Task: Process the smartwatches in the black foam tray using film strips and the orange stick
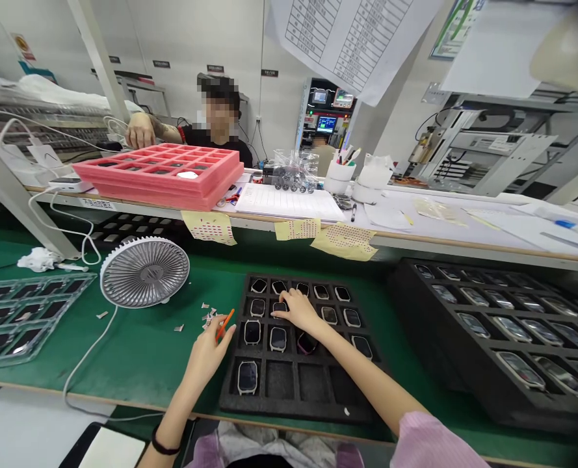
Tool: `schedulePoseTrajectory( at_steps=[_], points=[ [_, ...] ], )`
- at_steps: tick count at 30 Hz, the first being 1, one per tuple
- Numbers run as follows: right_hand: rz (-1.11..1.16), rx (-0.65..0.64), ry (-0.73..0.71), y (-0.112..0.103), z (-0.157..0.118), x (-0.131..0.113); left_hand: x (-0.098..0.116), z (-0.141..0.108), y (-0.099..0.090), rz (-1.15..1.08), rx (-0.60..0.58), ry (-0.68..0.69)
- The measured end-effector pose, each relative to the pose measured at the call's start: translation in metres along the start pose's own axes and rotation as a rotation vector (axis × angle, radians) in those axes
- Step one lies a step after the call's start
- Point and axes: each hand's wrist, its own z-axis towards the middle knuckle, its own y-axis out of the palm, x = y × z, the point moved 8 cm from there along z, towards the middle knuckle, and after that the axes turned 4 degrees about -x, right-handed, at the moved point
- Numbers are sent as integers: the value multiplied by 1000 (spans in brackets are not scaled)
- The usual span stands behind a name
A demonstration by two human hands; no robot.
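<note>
My left hand [210, 344] is closed around a thin orange stick-like tool [225, 323], just left of the black foam tray. Its exact kind I cannot make out. My right hand [297, 309] reaches over the black foam tray [298, 411], fingers bent onto a smartwatch [278, 312] in the second row; the fingertips partly cover it. Other smartwatches without straps sit face up in the pockets, such as one at the near left [248, 377]. Several pockets in the nearest row hold nothing. Small pale scraps [210, 315] lie on the green mat beside my left hand.
A grey fan [145, 272] stands left, its cable [91, 351] crossing the mat. Clear trays with dark panels [25, 315] lie at far left. Stacked black foam trays of watches [464, 364] stand right. A shelf above bears pink foam trays [162, 188]; a co-worker [220, 133] sits behind.
</note>
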Motion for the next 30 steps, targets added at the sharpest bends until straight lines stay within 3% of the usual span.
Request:
schedulePoseTrajectory(
  at_steps=[3, 6, 11, 14, 17, 20, 30],
  points=[
    [102, 35, -34, -4, -3, -1, 8, -2, 0, -63, 8, 37],
    [450, 38, -78, -3, -6, 2, 19, -3, 5, -165, -28, 89],
    [1102, 15, -16, -2, -15, 8, 49, -6, 32, -466, -265, 139],
    [1512, -69, 25, -2, -25, -7, 71, -11, 51, -630, -434, 111],
    [1805, -148, 35, -4, -36, -28, 86, -14, 58, -708, -480, 84],
    [1875, -157, 44, -6, -41, -40, 95, -17, 58, -738, -489, 88],
    [1760, -70, 27, -18, -49, -50, 102, -21, 51, -735, -464, 147]
  ],
)
